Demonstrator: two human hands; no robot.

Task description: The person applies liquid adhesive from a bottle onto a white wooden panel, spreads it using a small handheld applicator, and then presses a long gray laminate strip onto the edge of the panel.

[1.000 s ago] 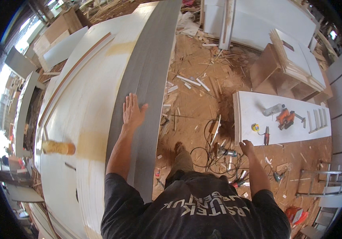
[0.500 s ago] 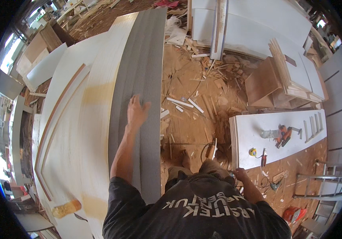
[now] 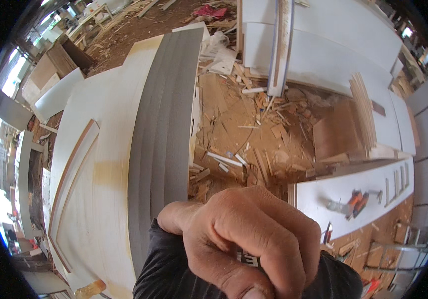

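My left hand [image 3: 254,234] is raised close in front of the view, large and covering much of my dark shirt [image 3: 149,264]. Its fingers are bent and closed in toward the thumb at the lower edge, and I see nothing held in them. To its left lies a long board with a grey ribbed surface [image 3: 156,129], on top of pale panels [image 3: 106,204]. The hand is apart from this board. My right hand is out of sight, hidden behind the raised hand or my body.
On the right, a white panel stack [image 3: 313,199] bears an orange power tool [image 3: 357,203] and pliers [image 3: 328,232]. An angled wooden strip [image 3: 72,169] and a yellowish bottle [image 3: 90,289] lie at left. Wood scraps [image 3: 224,159] litter the floor ahead, near a metal post [image 3: 279,60].
My left hand has left the grey ribbed surface and risen close to the view, its fingers now bent. My right hand has gone out of sight. The view has shifted slightly.
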